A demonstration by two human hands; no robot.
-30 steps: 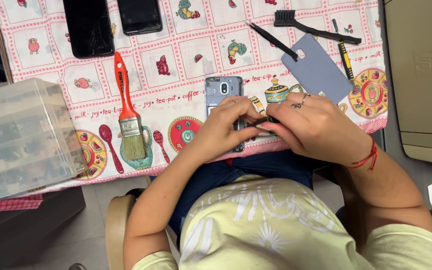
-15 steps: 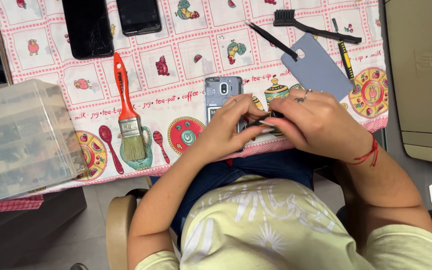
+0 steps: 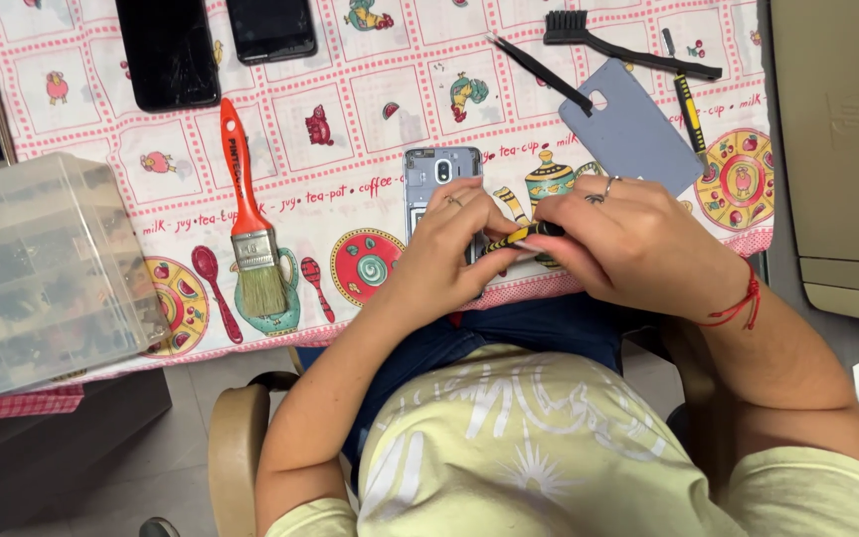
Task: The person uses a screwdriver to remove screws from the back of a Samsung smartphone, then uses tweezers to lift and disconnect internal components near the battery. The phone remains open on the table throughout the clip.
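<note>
Head view: the phone lies back up on the counter, near its front edge, a little below the middle of the picture. Its long axis runs from 12 to 6 o'clock, and the camera end points to 12 o'clock. The lower part is hidden under the hands.

The left hand rests on the phone's lower half, its fingers bent and pressed on the body to hold it. The right hand is just beside it at 3 o'clock. Its fingers are closed on a yellow and black screwdriver, which lies almost flat, its long axis from 3 to 9 o'clock, the tip toward the phone at 9 o'clock.

At 2 o'clock from the phone lies a grey-blue back cover, with a black brush and a second screwdriver near it. At 9 o'clock lies a paintbrush with an orange handle, bristles toward 6 o'clock. Two dark phones lie at 11 o'clock, and a clear plastic box stands at the left edge.
</note>
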